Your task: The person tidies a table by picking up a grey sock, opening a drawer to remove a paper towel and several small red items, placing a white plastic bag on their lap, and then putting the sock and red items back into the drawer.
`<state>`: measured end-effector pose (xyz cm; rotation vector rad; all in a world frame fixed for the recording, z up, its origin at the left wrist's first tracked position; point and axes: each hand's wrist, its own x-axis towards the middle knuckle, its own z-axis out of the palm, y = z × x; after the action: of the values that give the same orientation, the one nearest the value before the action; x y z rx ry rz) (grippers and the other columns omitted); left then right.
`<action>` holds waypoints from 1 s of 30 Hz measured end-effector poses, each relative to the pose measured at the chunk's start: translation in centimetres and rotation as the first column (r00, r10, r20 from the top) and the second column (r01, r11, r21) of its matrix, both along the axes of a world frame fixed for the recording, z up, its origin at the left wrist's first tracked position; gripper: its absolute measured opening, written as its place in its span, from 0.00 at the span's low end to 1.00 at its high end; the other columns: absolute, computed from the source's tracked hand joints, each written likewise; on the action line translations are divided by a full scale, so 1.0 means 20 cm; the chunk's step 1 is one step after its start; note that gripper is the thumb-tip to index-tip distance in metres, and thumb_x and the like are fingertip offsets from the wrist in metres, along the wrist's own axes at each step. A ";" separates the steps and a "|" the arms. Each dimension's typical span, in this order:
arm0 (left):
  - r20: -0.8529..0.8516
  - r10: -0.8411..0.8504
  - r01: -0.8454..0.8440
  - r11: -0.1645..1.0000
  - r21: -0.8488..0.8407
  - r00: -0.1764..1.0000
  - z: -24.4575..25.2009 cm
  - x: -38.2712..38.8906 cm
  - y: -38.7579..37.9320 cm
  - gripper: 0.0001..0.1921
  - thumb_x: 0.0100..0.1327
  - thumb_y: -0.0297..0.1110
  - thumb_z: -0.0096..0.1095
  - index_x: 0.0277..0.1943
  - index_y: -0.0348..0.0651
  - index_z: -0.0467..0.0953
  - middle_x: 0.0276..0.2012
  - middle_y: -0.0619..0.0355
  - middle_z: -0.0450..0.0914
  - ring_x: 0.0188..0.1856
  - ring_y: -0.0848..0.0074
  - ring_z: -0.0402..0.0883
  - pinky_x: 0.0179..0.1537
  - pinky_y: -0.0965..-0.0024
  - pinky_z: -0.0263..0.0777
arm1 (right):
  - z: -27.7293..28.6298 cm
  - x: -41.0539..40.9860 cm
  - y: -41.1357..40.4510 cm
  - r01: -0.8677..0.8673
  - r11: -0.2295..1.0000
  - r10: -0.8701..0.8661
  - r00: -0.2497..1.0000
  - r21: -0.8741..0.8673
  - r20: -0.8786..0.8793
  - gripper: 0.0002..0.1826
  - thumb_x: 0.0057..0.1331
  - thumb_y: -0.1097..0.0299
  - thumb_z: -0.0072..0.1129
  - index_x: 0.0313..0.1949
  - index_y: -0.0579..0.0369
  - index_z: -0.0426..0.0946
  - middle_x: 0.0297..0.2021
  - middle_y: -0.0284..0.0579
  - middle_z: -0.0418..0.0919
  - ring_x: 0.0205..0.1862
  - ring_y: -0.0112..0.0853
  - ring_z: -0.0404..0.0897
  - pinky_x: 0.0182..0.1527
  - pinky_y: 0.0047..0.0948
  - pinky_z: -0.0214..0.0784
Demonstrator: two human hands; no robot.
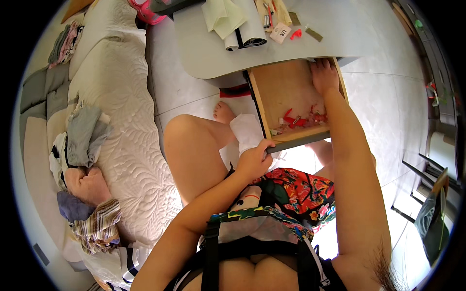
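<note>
A wooden drawer (285, 85) with a grey front stands pulled out from beneath a grey tabletop (204, 60). My left hand (255, 160) grips the left corner of the drawer front, thumb on its top edge. Inside, toward the back right, reaches my right hand (324, 77); its fingertips are partly under the tabletop, and whether they hold anything is hidden. Small red items and scraps (296, 120) lie along the drawer's front inner side. On the tabletop are rolled white sheets (253, 34), pale green paper (224, 18), a small printed card (280, 32) and a red item (296, 34).
A sofa with a quilted cream cover (123, 145) runs along the left, bearing heaped clothes (85, 134) and a striped cloth (98, 225). My knees flank the drawer. At the right rim stand a black metal rack (418, 172) and a dark green plant leaf (431, 225).
</note>
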<state>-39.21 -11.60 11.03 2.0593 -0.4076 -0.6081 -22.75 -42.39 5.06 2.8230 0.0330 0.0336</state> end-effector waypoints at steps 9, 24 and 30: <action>-0.049 -0.008 0.011 0.997 0.076 0.999 0.03 -0.01 0.00 0.16 0.57 0.31 0.53 0.49 0.49 0.66 0.23 0.47 0.75 0.27 0.52 0.77 0.28 0.55 0.67 | 0.03 0.21 0.01 0.276 0.960 -0.281 0.946 -0.052 -0.163 0.18 0.65 0.63 0.43 0.53 0.44 0.73 0.51 0.39 0.76 0.52 0.35 0.75 0.39 0.42 0.72; 0.025 0.027 -0.027 0.999 0.025 0.999 -0.02 -0.02 0.01 0.15 0.56 0.32 0.54 0.48 0.51 0.67 0.22 0.50 0.76 0.25 0.53 0.76 0.27 0.54 0.66 | 0.15 -0.31 0.06 0.472 0.872 -0.468 0.724 -0.131 -0.506 0.12 0.58 0.69 0.53 0.40 0.51 0.82 0.42 0.42 0.82 0.44 0.38 0.81 0.39 0.36 0.75; 0.020 0.057 -0.058 0.998 0.027 0.998 -0.04 -0.03 0.01 0.15 0.56 0.32 0.54 0.48 0.51 0.67 0.22 0.51 0.75 0.25 0.54 0.76 0.26 0.55 0.65 | 0.54 -0.25 0.10 0.380 0.923 -0.344 0.752 -0.057 -0.562 0.13 0.55 0.72 0.52 0.39 0.52 0.82 0.44 0.46 0.80 0.44 0.41 0.81 0.40 0.38 0.74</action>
<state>-39.79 -11.46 10.28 2.0970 -0.3515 -0.5625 -27.84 -40.39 15.82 2.7341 -0.3923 -0.9057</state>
